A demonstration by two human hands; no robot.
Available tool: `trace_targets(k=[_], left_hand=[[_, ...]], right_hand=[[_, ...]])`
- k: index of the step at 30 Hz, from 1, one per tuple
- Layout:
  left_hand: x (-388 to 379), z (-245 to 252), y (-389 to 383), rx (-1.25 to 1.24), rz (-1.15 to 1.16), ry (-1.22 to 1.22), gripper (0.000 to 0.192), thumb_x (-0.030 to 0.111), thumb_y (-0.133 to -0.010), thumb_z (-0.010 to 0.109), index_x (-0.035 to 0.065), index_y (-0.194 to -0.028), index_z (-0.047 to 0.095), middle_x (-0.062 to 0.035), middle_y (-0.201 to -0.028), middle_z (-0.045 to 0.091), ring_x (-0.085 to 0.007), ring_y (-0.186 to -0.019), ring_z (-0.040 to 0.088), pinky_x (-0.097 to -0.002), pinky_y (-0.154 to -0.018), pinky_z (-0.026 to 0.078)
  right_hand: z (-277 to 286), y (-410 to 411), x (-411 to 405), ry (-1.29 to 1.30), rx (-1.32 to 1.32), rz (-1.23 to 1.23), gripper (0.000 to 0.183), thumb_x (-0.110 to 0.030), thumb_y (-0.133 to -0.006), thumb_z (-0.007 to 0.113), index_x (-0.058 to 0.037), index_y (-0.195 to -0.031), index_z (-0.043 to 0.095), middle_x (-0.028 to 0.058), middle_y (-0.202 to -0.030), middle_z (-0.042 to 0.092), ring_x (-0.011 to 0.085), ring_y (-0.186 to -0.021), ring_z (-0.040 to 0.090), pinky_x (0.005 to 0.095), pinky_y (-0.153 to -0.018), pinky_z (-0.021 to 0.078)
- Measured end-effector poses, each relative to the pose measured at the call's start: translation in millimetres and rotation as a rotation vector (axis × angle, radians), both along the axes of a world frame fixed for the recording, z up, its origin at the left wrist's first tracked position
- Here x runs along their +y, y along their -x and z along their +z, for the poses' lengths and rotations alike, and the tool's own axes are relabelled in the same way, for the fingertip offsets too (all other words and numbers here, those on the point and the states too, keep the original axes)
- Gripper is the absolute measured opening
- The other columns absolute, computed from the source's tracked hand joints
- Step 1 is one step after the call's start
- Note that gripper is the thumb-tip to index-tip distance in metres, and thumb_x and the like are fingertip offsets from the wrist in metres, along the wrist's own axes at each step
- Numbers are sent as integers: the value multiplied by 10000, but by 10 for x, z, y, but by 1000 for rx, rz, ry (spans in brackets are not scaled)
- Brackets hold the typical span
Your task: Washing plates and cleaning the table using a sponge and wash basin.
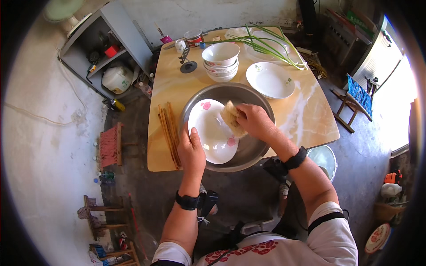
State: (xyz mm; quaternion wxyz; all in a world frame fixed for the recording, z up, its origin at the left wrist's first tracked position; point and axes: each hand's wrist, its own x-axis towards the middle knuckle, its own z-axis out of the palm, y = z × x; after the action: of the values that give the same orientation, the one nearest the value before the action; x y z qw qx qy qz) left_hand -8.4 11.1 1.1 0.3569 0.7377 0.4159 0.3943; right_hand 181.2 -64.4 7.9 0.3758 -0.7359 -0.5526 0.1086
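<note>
A white plate with pink flowers (213, 136) is tilted over a wide metal basin (254, 153). My left hand (193, 149) grips its left rim, thumb on the upper face. In my right hand (254, 121) is a tan scrubber, perhaps a loofah sponge (231, 119), against the plate's right side. The basin sits at the table's front edge; what lies under the plate is hidden. Left of the basin lies a bunch of wooden chopsticks (169, 136). Beyond it stand a stack of white bowls (221, 60) and a white plate with green sprigs (270, 80).
The marbled table (306, 123) also bears spring onions (269, 46), a clear tray (251, 55), a black phone stand (188, 66) and a lidded jar (193, 38). A pail (324, 159) stands beside its right front. Stools (111, 146) and a grey cabinet (124, 33) are at left.
</note>
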Motion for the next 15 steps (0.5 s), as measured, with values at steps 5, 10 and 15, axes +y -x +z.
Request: trace_targets(k=[5, 10, 15], left_hand=[[-156, -4, -99, -72, -126, 79, 372, 244, -938, 406, 21, -1233, 455, -177, -1059, 598, -273, -947, 596, -341, -798, 456], [-197, -19, -134, -157, -203, 119, 383, 249, -945, 403, 5, -1237, 451, -166, -1071, 587, -229, -950, 575, -314, -809, 447], [-107, -6, -57, -82, -120, 243, 392, 262, -955, 393, -7, -1233, 454, -148, -1074, 583, -203, -952, 562, -304, -818, 439]], right_hand=[[-171, 90, 163, -10, 93, -272, 290, -109, -719, 610, 22, -971, 552, 203, -829, 586, 341, -805, 580, 387, -719, 461], [-140, 302, 194, -160, 370, -23, 243, -114, -734, 607, 27, -913, 524, 175, -843, 558, 313, -800, 556, 370, -721, 446], [26, 553, 61, -141, 325, 303, 216, -71, -737, 573, 19, -929, 531, 172, -916, 534, 351, -849, 537, 389, -744, 425]])
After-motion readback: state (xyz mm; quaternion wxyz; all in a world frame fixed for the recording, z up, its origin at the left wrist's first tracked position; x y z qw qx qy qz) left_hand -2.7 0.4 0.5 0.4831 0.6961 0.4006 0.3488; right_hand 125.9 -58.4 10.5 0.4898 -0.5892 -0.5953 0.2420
